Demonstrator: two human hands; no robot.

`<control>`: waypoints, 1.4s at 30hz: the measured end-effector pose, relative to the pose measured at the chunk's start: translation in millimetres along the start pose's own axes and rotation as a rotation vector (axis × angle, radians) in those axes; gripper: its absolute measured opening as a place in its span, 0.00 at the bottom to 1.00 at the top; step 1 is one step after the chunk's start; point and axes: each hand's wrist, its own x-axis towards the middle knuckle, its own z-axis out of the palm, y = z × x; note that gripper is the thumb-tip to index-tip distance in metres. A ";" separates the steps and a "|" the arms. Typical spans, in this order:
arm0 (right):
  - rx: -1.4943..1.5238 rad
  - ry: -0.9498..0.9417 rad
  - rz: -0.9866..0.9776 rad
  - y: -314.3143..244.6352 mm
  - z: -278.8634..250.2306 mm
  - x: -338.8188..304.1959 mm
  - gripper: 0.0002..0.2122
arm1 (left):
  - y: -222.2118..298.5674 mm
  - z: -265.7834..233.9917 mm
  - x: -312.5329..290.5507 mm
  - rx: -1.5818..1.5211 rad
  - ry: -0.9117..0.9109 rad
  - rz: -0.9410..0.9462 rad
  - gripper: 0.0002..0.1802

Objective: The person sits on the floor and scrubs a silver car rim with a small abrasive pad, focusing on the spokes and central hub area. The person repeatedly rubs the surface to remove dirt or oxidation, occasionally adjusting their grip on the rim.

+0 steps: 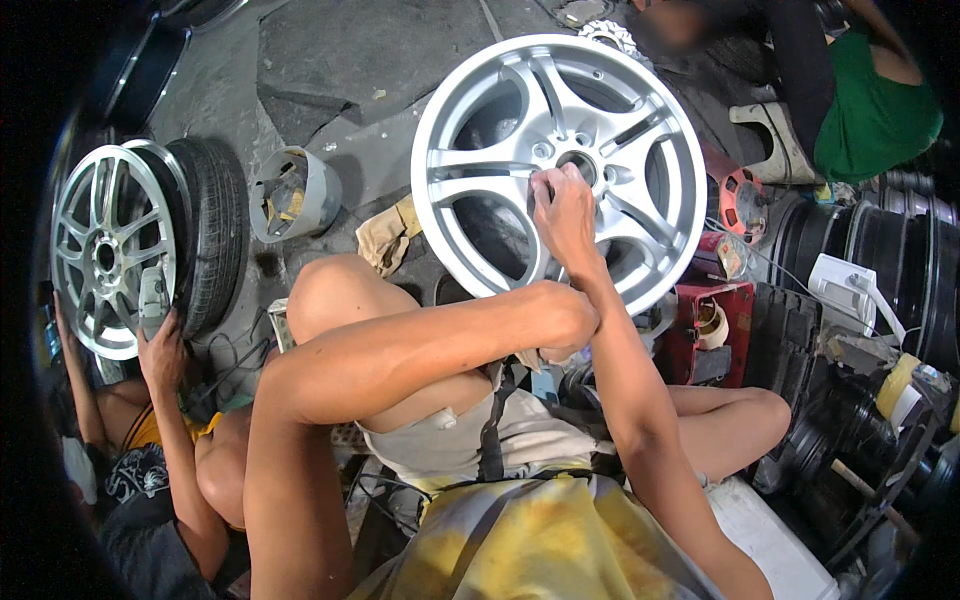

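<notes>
A silver alloy wheel rim (468, 275) with twin spokes lies tilted in front of me, its face toward me. My right hand (562, 205) is at the hub beside the centre hole, fingers bent and pressed together against the metal. A small dark edge shows at the fingertips, too little to name. My left hand (562, 322) is curled beside my right forearm, near the rim's lower edge. Its fingers are mostly hidden, and whatever they may hold does not show.
At left, a co-worker's hand (163, 350) holds a grey hand tool against another silver rim (72, 240), with a tyre (215, 235) behind it. A white bucket (318, 205), brown cloth (385, 240), red box (735, 345) and stacked dark rims (880, 260) surround me. Another person sits far right.
</notes>
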 end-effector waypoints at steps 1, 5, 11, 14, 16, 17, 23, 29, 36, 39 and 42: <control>-0.001 0.006 0.000 -2.5 0.8 3.2 0.06 | -0.1 0.3 -1.5 -0.023 0.008 -0.015 0.12; 0.051 -0.078 0.102 -5.7 -4.8 -6.3 0.06 | -2.9 4.2 -1.1 -0.062 0.002 -0.057 0.13; 0.029 -0.019 0.024 -0.1 -0.3 -2.1 0.06 | -4.2 8.5 5.8 -0.022 0.037 -0.022 0.15; 0.027 -0.032 0.025 0.9 -2.5 -1.6 0.06 | -2.9 3.6 -4.1 -0.064 0.060 -0.053 0.17; 0.008 -0.003 -0.003 -0.1 -1.5 1.1 0.05 | -3.6 1.8 -3.8 -0.089 0.041 -0.075 0.17; -0.002 0.016 -0.015 -1.5 0.1 2.3 0.05 | -5.8 4.8 1.5 -0.107 0.027 -0.084 0.17; 0.034 -0.016 0.015 0.1 -0.2 0.6 0.05 | -11.0 13.2 9.4 -0.027 0.061 -0.018 0.17; 0.073 -0.056 0.087 -3.3 -2.1 -2.2 0.05 | -17.2 21.3 11.3 -0.082 0.119 -0.051 0.17; 0.109 -0.074 0.124 -5.6 -2.7 -2.7 0.06 | -20.8 27.7 12.6 -0.126 0.219 -0.112 0.15; 0.060 -0.056 0.096 -2.2 -3.7 -0.3 0.06 | -22.8 28.3 15.2 -0.071 0.189 -0.114 0.14; 0.054 -0.044 0.093 -6.6 -2.0 -3.2 0.06 | -19.6 22.2 6.5 -0.101 0.185 -0.126 0.12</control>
